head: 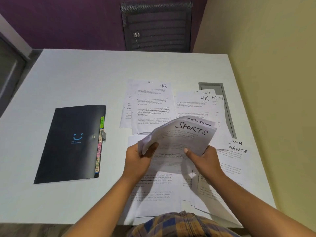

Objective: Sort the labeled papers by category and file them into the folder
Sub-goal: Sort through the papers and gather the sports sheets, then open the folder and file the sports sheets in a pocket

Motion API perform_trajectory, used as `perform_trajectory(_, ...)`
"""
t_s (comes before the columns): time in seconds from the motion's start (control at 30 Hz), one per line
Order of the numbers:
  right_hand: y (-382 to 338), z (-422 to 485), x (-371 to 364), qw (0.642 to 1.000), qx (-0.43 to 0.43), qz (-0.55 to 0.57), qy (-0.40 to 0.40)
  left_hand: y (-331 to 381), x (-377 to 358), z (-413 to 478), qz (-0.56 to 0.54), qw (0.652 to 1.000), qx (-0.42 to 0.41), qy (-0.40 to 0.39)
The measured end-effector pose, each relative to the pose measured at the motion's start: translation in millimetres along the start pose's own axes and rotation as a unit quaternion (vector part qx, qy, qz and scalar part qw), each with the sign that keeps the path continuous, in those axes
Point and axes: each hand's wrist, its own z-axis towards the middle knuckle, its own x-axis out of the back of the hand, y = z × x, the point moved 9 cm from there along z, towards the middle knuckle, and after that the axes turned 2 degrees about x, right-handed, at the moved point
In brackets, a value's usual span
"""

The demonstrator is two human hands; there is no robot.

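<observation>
Room: a purple wall (77,23) runs behind the work area and a pale yellow wall (273,65) closes the right side. A black mesh chair back (156,26) stands against the far edge of the desk.

Desk (77,79): white, flat, its left and far portions bare. A grey rectangular cutout (217,89) is set in the top near the right edge, partly covered by paper.

Folder (71,144): black, closed, lying flat on the left half of the desk, well apart from the papers. Coloured index tabs (100,144) show along its right edge; the green one reads HR and the lowest reads SPORTS.

Papers: printed sheets are scattered over the right half of the desk. One loose pile topped by a sheet marked HR (153,106) lies at the far centre. A second group to its right shows HR (196,106) and a partly hidden label. Sheets near the right edge show a partial FINANCE label (237,153). More sheets lie nearest the person.

Held item: a small stack marked SPORTS (184,134) is lifted above the desk, tilted. The left hand (140,156) pinches its lower left edge, and the right hand (200,154) pinches its lower right edge with the thumb on top.

A checked garment (179,223) shows at the bottom edge.
</observation>
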Motion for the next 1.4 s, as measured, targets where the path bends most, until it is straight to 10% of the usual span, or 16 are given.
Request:
perform_trajectory(0.27, 28.9, -11.6, -22.3, 0.99, -0.005, -0.103, -0.094, -45.8, 8.3, 4.3, 0.063, 0.996, 0.061, 0.005)
perform_trajectory(0.93, -0.8, -33.1, -40.7, 0.996, -0.033, -0.072, -0.032, -63.1, 44.2, -35.1, -0.02, 0.987, 0.159, -0.021)
perform_trajectory(1.23, 38.1, -51.8, -45.4, 0.989, -0.126, -0.05, 0.054, -91.1, 157.8, -15.8, 0.205, 0.951, 0.103, 0.206)
perform_trajectory(1.4, 41.4, -64.2, -49.9, 0.986, -0.142, -0.033, 0.081, -130.6, 206.4, 10.7, 0.438, 0.867, 0.185, 0.151)
